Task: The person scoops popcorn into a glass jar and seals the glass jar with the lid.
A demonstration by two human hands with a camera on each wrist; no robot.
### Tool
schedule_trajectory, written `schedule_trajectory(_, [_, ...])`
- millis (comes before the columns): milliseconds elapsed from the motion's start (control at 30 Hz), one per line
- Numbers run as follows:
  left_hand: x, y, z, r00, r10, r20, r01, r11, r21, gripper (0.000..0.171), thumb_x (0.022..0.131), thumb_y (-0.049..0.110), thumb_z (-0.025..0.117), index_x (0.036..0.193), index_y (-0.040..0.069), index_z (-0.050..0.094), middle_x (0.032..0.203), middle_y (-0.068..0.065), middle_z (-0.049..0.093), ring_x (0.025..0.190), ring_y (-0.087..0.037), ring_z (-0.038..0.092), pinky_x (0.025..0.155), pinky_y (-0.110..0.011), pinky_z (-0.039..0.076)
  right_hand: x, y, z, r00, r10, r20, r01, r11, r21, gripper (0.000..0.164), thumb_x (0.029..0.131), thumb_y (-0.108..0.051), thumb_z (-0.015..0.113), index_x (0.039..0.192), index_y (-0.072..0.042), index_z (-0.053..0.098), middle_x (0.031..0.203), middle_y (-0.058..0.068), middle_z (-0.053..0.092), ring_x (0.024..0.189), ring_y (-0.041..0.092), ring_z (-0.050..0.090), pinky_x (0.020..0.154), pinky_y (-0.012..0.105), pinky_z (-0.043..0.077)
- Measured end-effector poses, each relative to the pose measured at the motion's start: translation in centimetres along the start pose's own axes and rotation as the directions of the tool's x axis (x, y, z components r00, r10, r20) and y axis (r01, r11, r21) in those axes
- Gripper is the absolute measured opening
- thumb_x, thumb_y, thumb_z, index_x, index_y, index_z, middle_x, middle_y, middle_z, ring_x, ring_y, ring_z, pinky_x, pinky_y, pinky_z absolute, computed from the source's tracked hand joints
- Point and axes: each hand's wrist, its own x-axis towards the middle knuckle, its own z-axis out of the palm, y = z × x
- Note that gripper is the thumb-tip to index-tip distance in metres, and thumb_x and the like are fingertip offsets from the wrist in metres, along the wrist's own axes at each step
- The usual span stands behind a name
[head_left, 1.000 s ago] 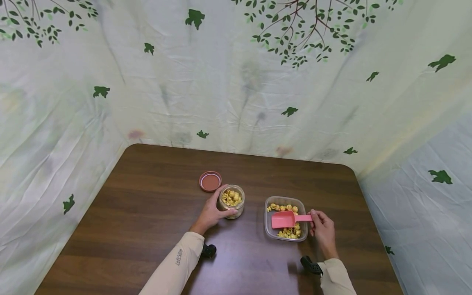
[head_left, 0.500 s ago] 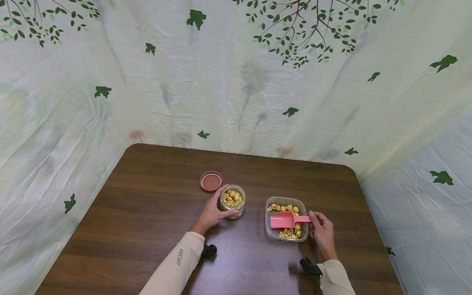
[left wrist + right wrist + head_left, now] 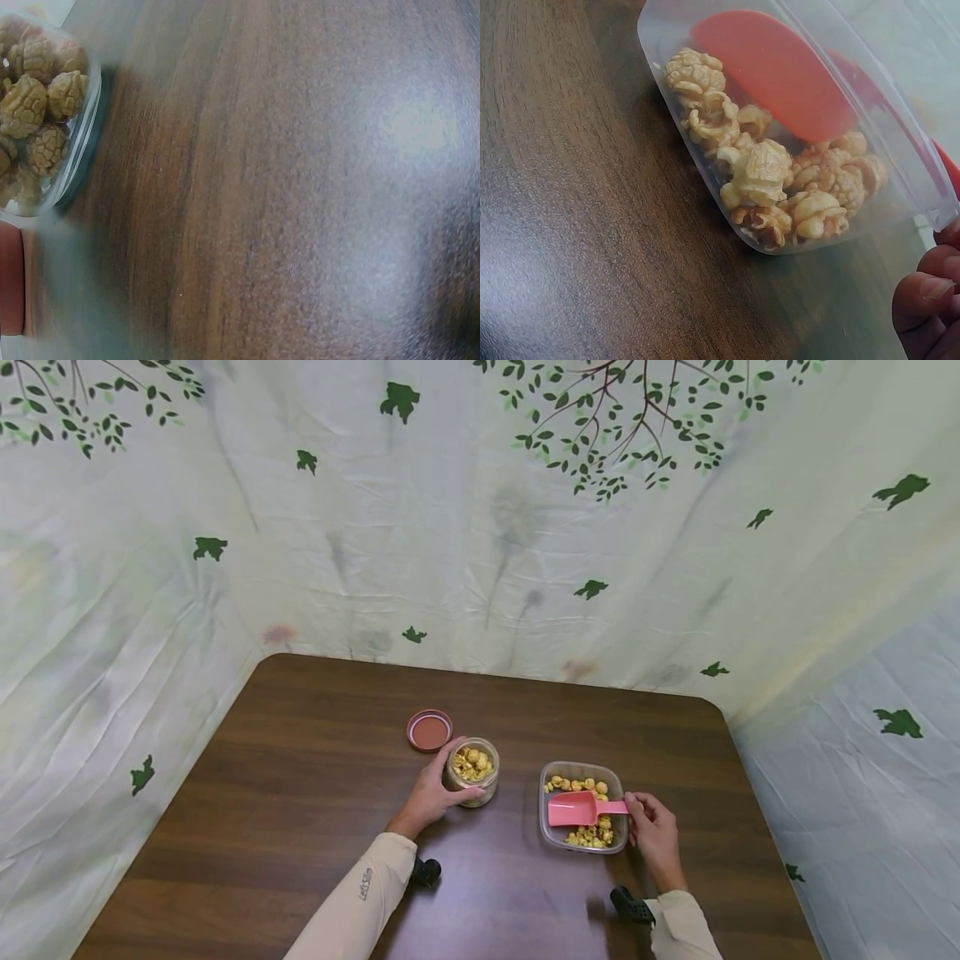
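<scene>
In the head view, my left hand holds a clear jar of caramel popcorn, fingers and thumb round its side. It stands uncapped. My right hand pinches the handle end of a pink scoop. The scoop's blade lies over a clear plastic tub with popcorn along its far and near sides. Through the tub wall in the right wrist view, the scoop sits among the popcorn. My left hand is outside the left wrist view.
A reddish-brown jar lid lies on the brown wooden table behind and left of the jar. Black wrist cameras hang below both wrists. A pale curtain printed with leaves stands round the table's far edge and sides.
My right hand and the scoop have shifted slightly left over the tub. The left hand and jar stay in place.
</scene>
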Motion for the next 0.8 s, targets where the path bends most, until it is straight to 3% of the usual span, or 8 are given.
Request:
schedule_trajectory(267, [0.1,-0.3,0.1,1.000,0.009,-0.008,-0.009,1.000,0.004,0.087,0.070,0.005,0.085,0.144,0.002,0.040,0.141,-0.021,0.047,0.130,-0.035,0.043,0.109,-0.051,0.029,-0.2,-0.1,-0.2,1.000,-0.009,0.006,0.010,1.000,-0.019,0.033,0.097,-0.029,0.058,0.111,0.001,0.060,0.066,0.003,0.048,0.052,0.012,0.045,0.046,0.025,0.043])
schedule_trajectory(467, [0.1,-0.3,0.1,1.000,0.018,-0.013,-0.018,1.000,0.004,0.087,0.070,0.004,0.085,0.144,0.002,0.040,0.141,-0.021,0.047,0.129,-0.035,0.043,0.109,-0.050,0.029,-0.3,-0.4,-0.6,1.000,-0.011,-0.023,0.010,0.999,-0.049,0.036,0.096,-0.034,0.059,0.115,-0.004,0.058,0.079,0.004,0.052,0.059,0.014,0.048,0.050,0.026,0.046])
schedule_trajectory(667, [0.0,-0.1,0.1,1.000,0.018,-0.015,-0.017,1.000,0.008,0.087,0.070,0.006,0.086,0.144,0.003,0.040,0.142,-0.020,0.047,0.129,-0.034,0.043,0.110,-0.049,0.028,-0.2,-1.3,-1.0,0.991,-0.064,-0.116,0.051,0.992,-0.111,0.040,0.096,-0.036,0.059,0.119,-0.004,0.057,0.098,0.007,0.055,0.082,0.017,0.049,0.063,0.019,0.042])
schedule_trajectory(800, [0.0,-0.3,0.1,1.000,0.017,-0.015,-0.017,1.000,0.001,0.088,0.070,0.005,0.086,0.145,0.003,0.040,0.141,-0.019,0.048,0.129,-0.033,0.044,0.110,-0.048,0.028,-0.3,-2.7,-1.0,0.979,-0.122,-0.166,0.096,0.983,-0.160,0.047,0.094,-0.039,0.061,0.124,-0.003,0.054,0.112,0.013,0.055,0.096,0.021,0.048,0.075,0.025,0.040])
